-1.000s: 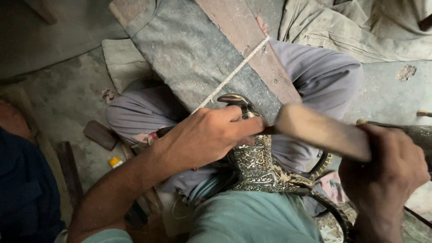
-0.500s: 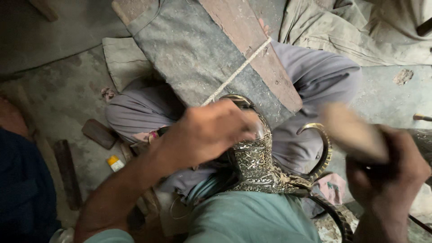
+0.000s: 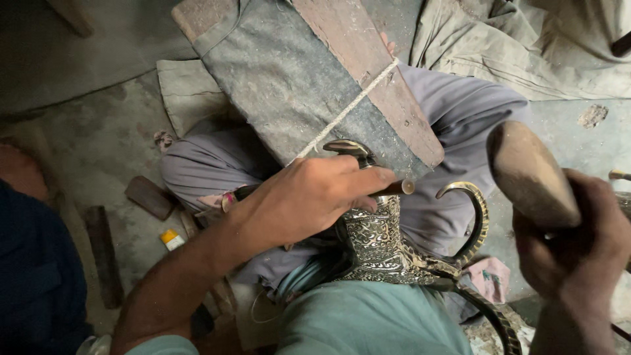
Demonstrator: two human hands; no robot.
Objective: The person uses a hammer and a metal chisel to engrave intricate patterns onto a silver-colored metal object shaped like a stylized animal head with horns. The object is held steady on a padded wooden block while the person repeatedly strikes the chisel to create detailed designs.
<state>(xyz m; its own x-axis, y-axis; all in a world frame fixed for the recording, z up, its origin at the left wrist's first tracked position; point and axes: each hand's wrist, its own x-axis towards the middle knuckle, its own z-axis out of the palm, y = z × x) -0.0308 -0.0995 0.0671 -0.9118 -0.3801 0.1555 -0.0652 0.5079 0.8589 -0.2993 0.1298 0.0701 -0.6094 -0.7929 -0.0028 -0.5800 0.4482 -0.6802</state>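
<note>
My left hand (image 3: 314, 194) grips a thin metal punch (image 3: 397, 188), its tip pressed against the neck of an engraved metal jug (image 3: 376, 240) held in my lap. The jug has a curved handle (image 3: 473, 220) and dark patterned sides. My right hand (image 3: 578, 243) holds a wooden mallet (image 3: 526, 172) raised to the right of the jug, apart from the punch. A cloth-wrapped wooden board (image 3: 309, 85), tied with a white cord (image 3: 345, 112), lies across my grey-trousered legs beyond the jug.
A dusty concrete floor (image 3: 98, 144) lies to the left with a dark wooden block (image 3: 150, 196), a stick (image 3: 104, 253) and a small yellow object (image 3: 171, 239). Crumpled beige cloth (image 3: 519, 46) lies at the upper right. Someone's dark blue garment (image 3: 36, 283) fills the left edge.
The mallet has swung away from the punch to the right and upward. My left hand stays on the punch against the jug.
</note>
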